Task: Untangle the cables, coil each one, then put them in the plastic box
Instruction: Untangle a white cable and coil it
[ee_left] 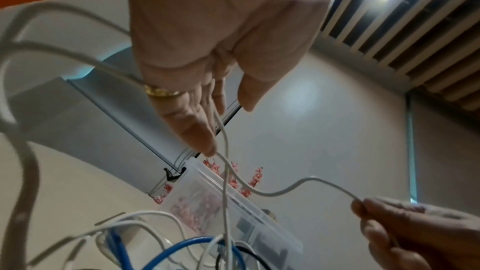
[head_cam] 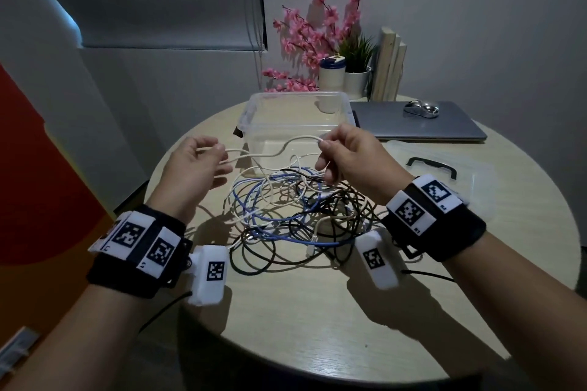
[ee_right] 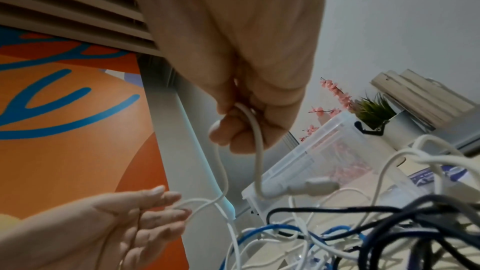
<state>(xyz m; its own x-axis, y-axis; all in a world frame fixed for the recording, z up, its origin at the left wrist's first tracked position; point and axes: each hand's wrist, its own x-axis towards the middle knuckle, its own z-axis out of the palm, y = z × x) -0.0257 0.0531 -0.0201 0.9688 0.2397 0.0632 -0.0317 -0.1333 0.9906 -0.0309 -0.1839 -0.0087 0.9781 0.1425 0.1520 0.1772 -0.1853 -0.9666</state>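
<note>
While the knot of cables (head_cam: 295, 209) lies on the round table (head_cam: 286, 327), both hands are raised above it with a single white cable (head_cam: 279, 151) strung between them, presumably to single it out from the blue and black ones. Head view: the right hand (head_cam: 346, 155) pinches this cable between thumb and forefinger, the other fingers curled; the left hand (head_cam: 193, 168) has its fingers loosely extended, the cable passing across them. Just beyond the hands stands the plastic box (head_cam: 346, 105), open and holding no cable; its lid (head_cam: 476, 174) lies to the right, a closed laptop (head_cam: 444, 130) with a mouse (head_cam: 421, 108) on it farther back, and pink flowers (head_cam: 317, 35) at the far edge.

Left wrist view: the left hand (ee_left: 207, 69), wearing a ring (ee_left: 162, 91), has relaxed, nearly straight fingers (ee_left: 192, 128); the white cable (ee_left: 285, 191) runs along them as a guide rather than a grip and sags across to the right hand (ee_left: 405, 231), which clasps it.

Right wrist view: the right hand (ee_right: 244, 110) grasps the white cable (ee_right: 257, 151) near its plug, which hangs below. The left hand (ee_right: 124, 223) supports a loop on open fingers. The tangle remains, so untangling appears barely begun.
</note>
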